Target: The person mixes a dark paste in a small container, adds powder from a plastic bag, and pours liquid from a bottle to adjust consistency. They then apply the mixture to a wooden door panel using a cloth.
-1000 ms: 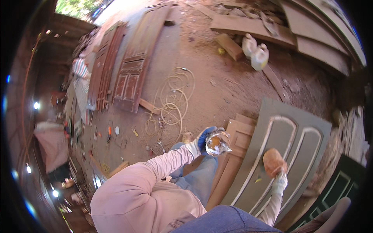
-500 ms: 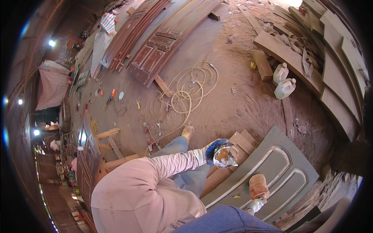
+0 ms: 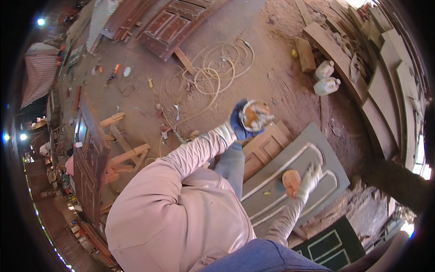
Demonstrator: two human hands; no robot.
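My left hand (image 3: pixel 240 121), in a blue glove, is closed round a round putty tub (image 3: pixel 257 115). The tub is open, orange-brown inside, with pale grey putty smeared on its rim and in it. Below and to the right lies a grey panel door (image 3: pixel 265 207) with whitish lines along its curved mouldings. My right hand (image 3: pixel 311 177), in a pale glove, is over the door at one of these mouldings. Its fingers are blurred, and whether they hold anything cannot be made out. An orange-brown, rounded container-like thing (image 3: pixel 291 181) rests on the door just left of that hand.
Under the grey door is a brown wooden panel (image 3: pixel 265 147). A coiled pale hose (image 3: pixel 213 81) lies on the dirt floor ahead. Two white jugs (image 3: pixel 327 86) stand by stacked boards (image 3: pixel 385 106) at right. A dark door (image 3: pixel 90 158) leans on a wooden trestle (image 3: pixel 127 158) at left.
My right hand has moved from the near side of the orange-brown thing up and right along the door's moulding. My left hand still holds the tub. The whole view has shifted.
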